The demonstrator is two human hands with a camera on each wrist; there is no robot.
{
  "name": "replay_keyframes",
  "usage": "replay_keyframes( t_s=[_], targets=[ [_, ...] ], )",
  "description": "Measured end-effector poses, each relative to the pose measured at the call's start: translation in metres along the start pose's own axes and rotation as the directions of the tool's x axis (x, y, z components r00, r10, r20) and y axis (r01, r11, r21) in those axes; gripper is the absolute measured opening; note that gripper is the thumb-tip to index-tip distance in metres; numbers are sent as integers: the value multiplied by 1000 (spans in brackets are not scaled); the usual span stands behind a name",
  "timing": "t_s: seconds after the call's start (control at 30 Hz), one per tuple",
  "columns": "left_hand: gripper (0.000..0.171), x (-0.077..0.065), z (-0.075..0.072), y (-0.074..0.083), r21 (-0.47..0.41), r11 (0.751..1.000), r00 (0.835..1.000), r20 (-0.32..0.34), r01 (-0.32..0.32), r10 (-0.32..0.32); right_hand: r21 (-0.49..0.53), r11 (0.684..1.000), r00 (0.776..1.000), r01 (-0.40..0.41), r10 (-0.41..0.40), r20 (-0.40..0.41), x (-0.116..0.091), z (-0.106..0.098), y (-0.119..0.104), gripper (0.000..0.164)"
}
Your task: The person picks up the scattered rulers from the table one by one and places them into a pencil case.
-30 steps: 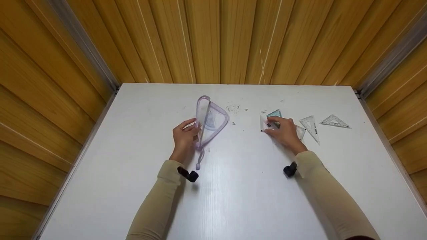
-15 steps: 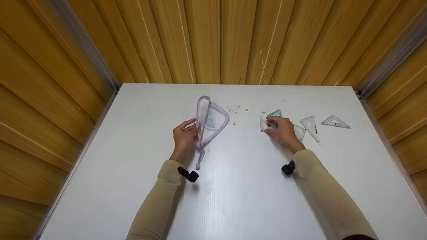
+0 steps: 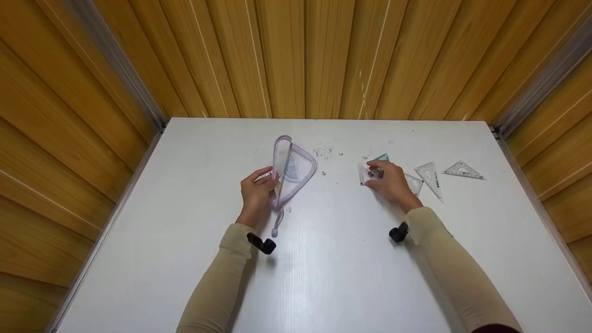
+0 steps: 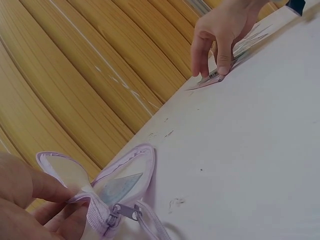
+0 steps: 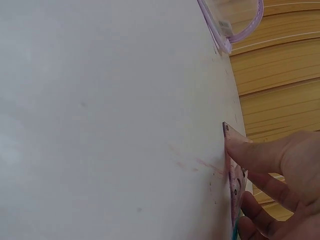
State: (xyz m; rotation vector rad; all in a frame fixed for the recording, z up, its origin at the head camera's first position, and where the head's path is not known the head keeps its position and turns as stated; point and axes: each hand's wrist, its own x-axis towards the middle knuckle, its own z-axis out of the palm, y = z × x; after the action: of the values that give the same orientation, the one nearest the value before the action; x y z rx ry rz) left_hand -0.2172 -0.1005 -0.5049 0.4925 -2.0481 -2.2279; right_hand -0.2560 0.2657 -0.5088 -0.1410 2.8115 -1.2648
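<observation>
My left hand (image 3: 256,192) grips the side of a clear zip pouch (image 3: 307,155) with purple edging, its zip open, as the left wrist view shows. A bluish protractor (image 3: 291,172) lies inside the pouch. Over on the right, my right hand (image 3: 394,182) pinches a clear, pink-tinted set square (image 3: 362,176) between thumb and fingers. In the right wrist view this set square (image 5: 234,172) stands on edge, tilted near the tabletop. A teal set square (image 3: 383,158) shows just beyond the fingers, and another clear piece (image 3: 415,184) is partly hidden by the hand.
Two more clear set squares, a slim one (image 3: 436,185) and a wider one (image 3: 472,175), lie flat to the right. Dark smudges (image 3: 323,151) mark the white table (image 3: 319,259) beyond the pouch. Wood-look panels (image 3: 323,55) rise behind and at both sides.
The set square in my right hand has tilted slightly, and that hand has shifted a little to the left. My left hand and the pouch have stayed in place.
</observation>
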Motion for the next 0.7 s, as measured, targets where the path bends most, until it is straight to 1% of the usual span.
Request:
replay_keyframes(
  t_s=[0.17, 0.27, 0.47, 0.53, 0.7],
  targets=[
    [32, -1, 0, 0, -6, 1000, 1000, -2, 2, -2, -4, 1000, 1000, -9, 9, 21, 1, -2, 0, 57],
    [34, -1, 0, 0, -14, 1000, 1000, 7, 2, -2, -11, 1000, 999, -4, 4, 32, 3, -5, 0, 53],
    [38, -1, -1, 0, -43, 999, 1000, 13, 8, -7, -20, 999, 999, 41, -40, 34, 5, -9, 1, 41],
    [38, -1, -1, 0, -43, 999, 1000, 14, 8, -7, 2, 999, 999, 41, -41, 32, 4, -11, 2, 39],
    [37, -1, 0, 0, -36, 999, 1000, 8, 14, -14, 87, 996, 999, -14, 10, 45, 2, -13, 3, 40]
  ],
)
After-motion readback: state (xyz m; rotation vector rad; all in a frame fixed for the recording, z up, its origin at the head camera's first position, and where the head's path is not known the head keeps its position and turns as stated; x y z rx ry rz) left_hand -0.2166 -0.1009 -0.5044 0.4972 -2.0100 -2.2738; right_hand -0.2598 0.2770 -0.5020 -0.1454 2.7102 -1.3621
